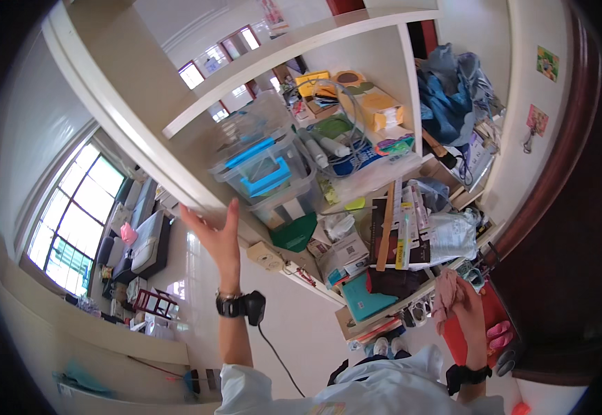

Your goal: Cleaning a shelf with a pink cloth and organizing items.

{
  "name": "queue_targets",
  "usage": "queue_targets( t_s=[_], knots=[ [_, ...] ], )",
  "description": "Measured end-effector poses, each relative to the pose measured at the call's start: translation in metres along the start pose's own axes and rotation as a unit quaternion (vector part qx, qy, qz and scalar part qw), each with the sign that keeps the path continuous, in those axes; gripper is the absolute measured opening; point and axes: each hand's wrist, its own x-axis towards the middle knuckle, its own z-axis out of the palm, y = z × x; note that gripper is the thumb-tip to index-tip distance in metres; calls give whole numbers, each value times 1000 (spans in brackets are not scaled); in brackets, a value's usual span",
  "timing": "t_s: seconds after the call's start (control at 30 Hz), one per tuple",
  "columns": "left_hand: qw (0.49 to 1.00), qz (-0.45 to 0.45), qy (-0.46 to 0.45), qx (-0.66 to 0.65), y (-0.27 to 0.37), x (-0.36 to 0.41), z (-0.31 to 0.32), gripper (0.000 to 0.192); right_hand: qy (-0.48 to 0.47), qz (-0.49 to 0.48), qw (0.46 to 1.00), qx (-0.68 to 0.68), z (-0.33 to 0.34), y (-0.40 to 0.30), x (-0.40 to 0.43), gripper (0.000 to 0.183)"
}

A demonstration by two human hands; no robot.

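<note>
My left hand (217, 239) is raised with its fingers spread, holding nothing, close to the white upright panel (163, 179) of a shelf unit. Just beyond it stands a clear plastic storage box (275, 179) with blue latches. My right hand (469, 306) is closed around a crumpled pink cloth (447, 295), beside the front edge of the cluttered counter. On the counter near the cloth are a silvery plastic packet (452, 236), a wooden stick (385, 228), a packaged toothbrush (405, 233) and a dark folded cloth (397, 281). A teal folder (364, 298) lies in front of them.
Clear tubing (355, 119), a yellow tissue pack (384, 111) and a blue plastic bag (443, 104) fill the shelf behind. A dark wooden door (565, 233) borders the right. Pink slippers (499, 334) are on the floor. A cable (280, 358) hangs from my left wrist device.
</note>
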Motion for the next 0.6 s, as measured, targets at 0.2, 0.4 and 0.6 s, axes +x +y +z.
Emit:
queue_targets(
  t_s=[0.2, 0.4, 0.6],
  knots=[
    [996, -8, 60, 70, -11, 15, 7, 77, 22, 36, 999, 12, 3, -15, -24, 51],
    [996, -54, 76, 8, -17, 13, 11, 54, 26, 58, 998, 6, -2, -3, -28, 52],
    [996, -29, 89, 7, -8, 10, 16, 53, 44, 78, 992, 94, 13, 30, -30, 50]
  ],
)
